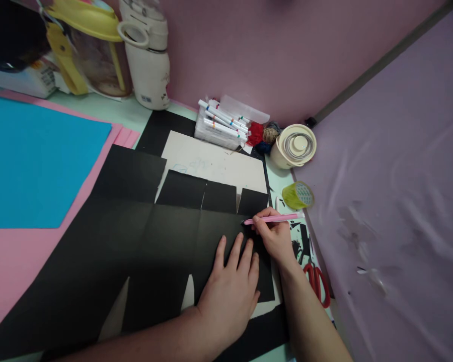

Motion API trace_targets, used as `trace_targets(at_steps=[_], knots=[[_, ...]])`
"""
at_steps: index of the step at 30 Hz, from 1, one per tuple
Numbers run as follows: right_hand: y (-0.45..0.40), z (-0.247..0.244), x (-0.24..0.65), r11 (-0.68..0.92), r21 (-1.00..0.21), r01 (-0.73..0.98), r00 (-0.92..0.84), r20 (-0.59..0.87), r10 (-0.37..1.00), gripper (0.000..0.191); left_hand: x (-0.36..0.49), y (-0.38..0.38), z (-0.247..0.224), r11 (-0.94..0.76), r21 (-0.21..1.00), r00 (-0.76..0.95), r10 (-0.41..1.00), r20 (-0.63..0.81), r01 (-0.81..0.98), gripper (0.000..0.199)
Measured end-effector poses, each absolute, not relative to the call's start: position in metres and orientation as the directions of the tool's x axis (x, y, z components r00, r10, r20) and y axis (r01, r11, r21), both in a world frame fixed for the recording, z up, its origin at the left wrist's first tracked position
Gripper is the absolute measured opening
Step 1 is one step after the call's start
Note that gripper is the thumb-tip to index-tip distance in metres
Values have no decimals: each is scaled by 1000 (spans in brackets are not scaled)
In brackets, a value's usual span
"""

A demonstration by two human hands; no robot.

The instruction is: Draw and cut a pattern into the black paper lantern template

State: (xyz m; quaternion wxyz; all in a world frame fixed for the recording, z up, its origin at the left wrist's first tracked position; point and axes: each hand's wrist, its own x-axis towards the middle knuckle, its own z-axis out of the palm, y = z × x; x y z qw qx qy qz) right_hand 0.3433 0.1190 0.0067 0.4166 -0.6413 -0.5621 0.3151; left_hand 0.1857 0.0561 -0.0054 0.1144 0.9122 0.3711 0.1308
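Note:
A large sheet of black paper (169,231) with cut flaps along its far edge lies across the work surface, over a white sheet (219,168). My left hand (232,286) rests flat on the black paper, fingers spread, holding nothing. Just to its right, my right hand (274,234) is closed around a pink pen (279,218), whose tip is at the black paper below the rightmost flap. Any mark under the tip is too small to make out.
Blue (41,166) and pink sheets lie left. Behind stand a white bottle (150,75), a yellow-lidded jug (101,55) and a box of markers (221,125). At the right are a cream container (293,146), green tape (298,195), black scraps and red-handled scissors (317,284).

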Motion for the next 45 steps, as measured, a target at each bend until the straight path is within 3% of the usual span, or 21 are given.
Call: trace_targets(at_steps=[21, 29, 37, 45], knots=[[117, 2, 345, -16, -901, 434, 194, 75, 978, 12, 185, 56, -3, -696, 323, 697, 704, 133, 641, 60], [116, 12, 343, 121, -817, 563, 194, 273, 942, 14, 185, 57, -5, -698, 321, 698, 703, 136, 640, 59], [120, 7, 343, 114, -914, 389, 328, 253, 910, 31, 183, 60, -4, -712, 301, 716, 688, 116, 635, 59], [120, 9, 348, 192, -867, 460, 285, 349, 893, 27, 179, 61, 3, -726, 240, 731, 677, 85, 645, 58]])
